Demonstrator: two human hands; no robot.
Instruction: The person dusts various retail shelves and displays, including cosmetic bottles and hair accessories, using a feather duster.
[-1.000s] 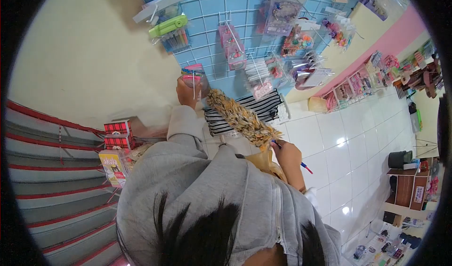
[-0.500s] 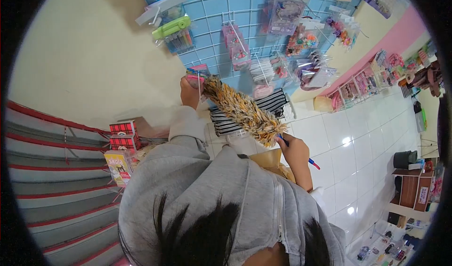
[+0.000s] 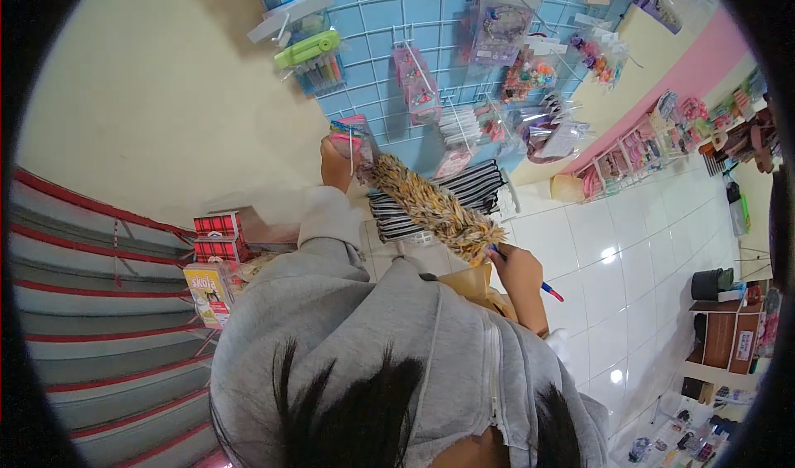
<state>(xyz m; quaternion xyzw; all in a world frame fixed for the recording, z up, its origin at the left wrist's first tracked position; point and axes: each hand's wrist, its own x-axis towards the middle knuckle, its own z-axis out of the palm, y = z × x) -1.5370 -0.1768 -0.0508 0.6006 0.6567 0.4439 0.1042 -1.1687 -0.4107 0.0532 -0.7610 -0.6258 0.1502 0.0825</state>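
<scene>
My right hand point(image 3: 520, 271) is closed around the blue-and-red handle point(image 3: 552, 291) of a fluffy duster. The duster's yellow, brown and grey head point(image 3: 435, 203) slants up and left, its far end close to the hanging packets. At the lower left corner of the wire grid, my left hand point(image 3: 334, 166) is closed on a small colourful packet point(image 3: 351, 141) on a hook. Its fingers are partly hidden behind the packet. Right of the duster's tip hang white-and-pink packets point(image 3: 455, 141). Beneath the duster lies a black-and-white striped cloth item point(image 3: 435, 199).
Packaged accessories, including a pack with a green piece point(image 3: 308, 50), hang from the wire grid point(image 3: 373, 54) ahead. On the left are red-edged shelves point(image 3: 108, 311), red plaid boxes point(image 3: 218, 236) and a yellow "skola" box point(image 3: 209, 292). White floor tiles point(image 3: 609, 277) stretch right, towards more displays.
The duster's far end has moved slightly down and right, away from the packet at my left hand. Both hands keep their hold, and the view has shifted a little.
</scene>
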